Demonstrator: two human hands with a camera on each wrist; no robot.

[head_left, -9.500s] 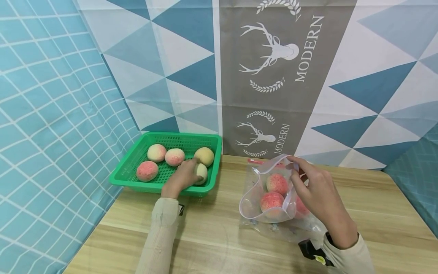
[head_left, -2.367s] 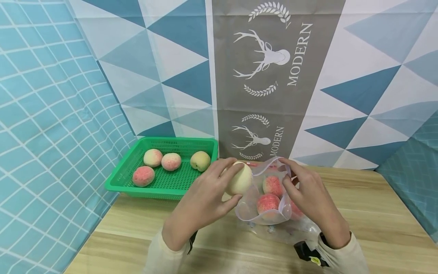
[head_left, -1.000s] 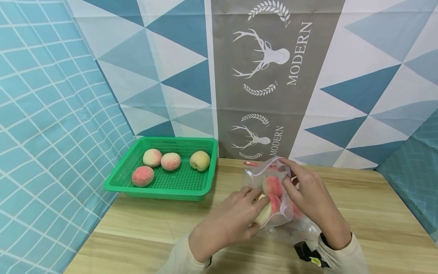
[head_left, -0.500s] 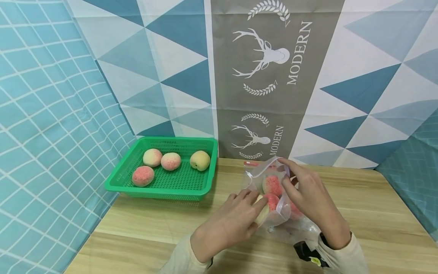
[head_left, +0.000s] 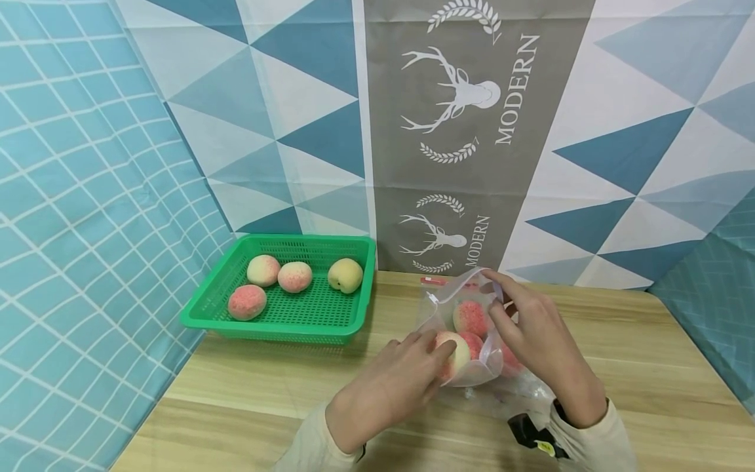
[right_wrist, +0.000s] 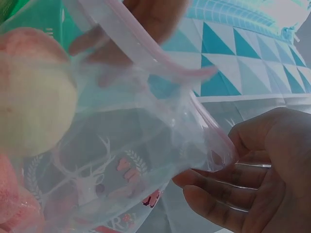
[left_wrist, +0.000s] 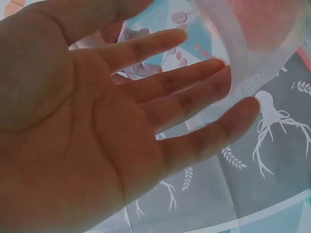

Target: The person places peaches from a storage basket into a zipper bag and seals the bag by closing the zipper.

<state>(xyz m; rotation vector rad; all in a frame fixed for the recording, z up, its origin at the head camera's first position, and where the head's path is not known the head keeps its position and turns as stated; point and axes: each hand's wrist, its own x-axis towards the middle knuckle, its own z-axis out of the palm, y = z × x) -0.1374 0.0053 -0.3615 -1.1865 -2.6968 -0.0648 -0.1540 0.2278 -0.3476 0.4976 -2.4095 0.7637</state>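
A clear zip bag [head_left: 485, 375] stands with its mouth spread, several pink peaches [head_left: 470, 318] inside. My right hand [head_left: 537, 328] pinches the bag's rim between thumb and fingers, which the right wrist view confirms at the bag's edge [right_wrist: 221, 155]. At the near side of the mouth is my left hand [head_left: 392, 380], its fingertips by a cream-and-pink peach [head_left: 457, 357] lying just inside. In the left wrist view the left hand [left_wrist: 107, 116] has its fingers extended and its palm bare. Through the plastic in the right wrist view, that pale peach [right_wrist: 36, 102] sits above redder ones.
A green basket [head_left: 277, 331] at the back left holds several peaches, among them a yellowish one [head_left: 345, 276] and a deep pink one [head_left: 247, 302]. Patterned cloth [head_left: 436, 131] hangs behind the wooden table [head_left: 236, 406], and blue checked cloth [head_left: 77, 229] on the left.
My left hand has taken a pale peach from the basket, carried it right into the bag and let it go; it now shows its pink side. My right hand keeps hold of the rim.
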